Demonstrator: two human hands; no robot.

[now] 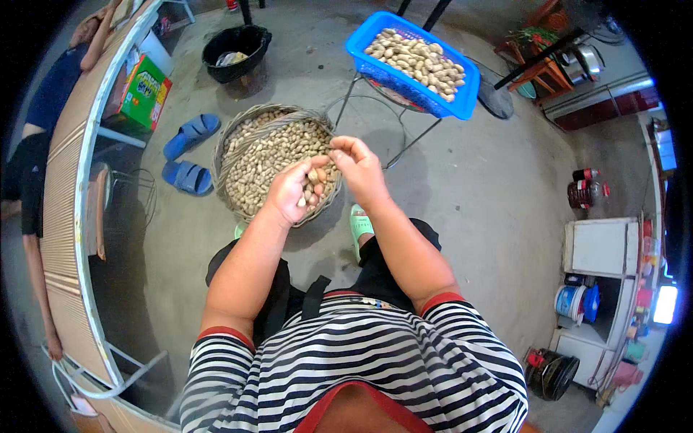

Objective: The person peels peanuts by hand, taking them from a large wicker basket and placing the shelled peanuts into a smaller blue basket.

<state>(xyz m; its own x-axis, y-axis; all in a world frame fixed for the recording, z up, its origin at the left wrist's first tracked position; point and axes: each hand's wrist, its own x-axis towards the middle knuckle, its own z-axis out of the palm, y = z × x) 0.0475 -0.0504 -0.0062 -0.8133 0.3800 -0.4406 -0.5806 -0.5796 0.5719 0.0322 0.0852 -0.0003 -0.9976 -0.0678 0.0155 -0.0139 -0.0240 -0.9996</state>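
Note:
Several unshelled peanuts (313,189) rest in my left hand (295,189), whose fingers curl around them. My right hand (358,166) is just to the right, thumb and fingertips pinched together near the left fingertips; whether something small is between them cannot be told. Both hands are above the right side of a round wicker basket (217,178) filled with peanuts in their shells (270,157). Up and to the right, a blue plastic basket (403,81) holds more unshelled peanuts (417,60) and stands on a wire-legged stool.
Blue slippers (192,135) lie left of the wicker basket, and a black tub (236,53) stands beyond it. A long table (70,216) runs along the left, with people beside it. A white cabinet (601,246) and bottles (587,194) are at the right.

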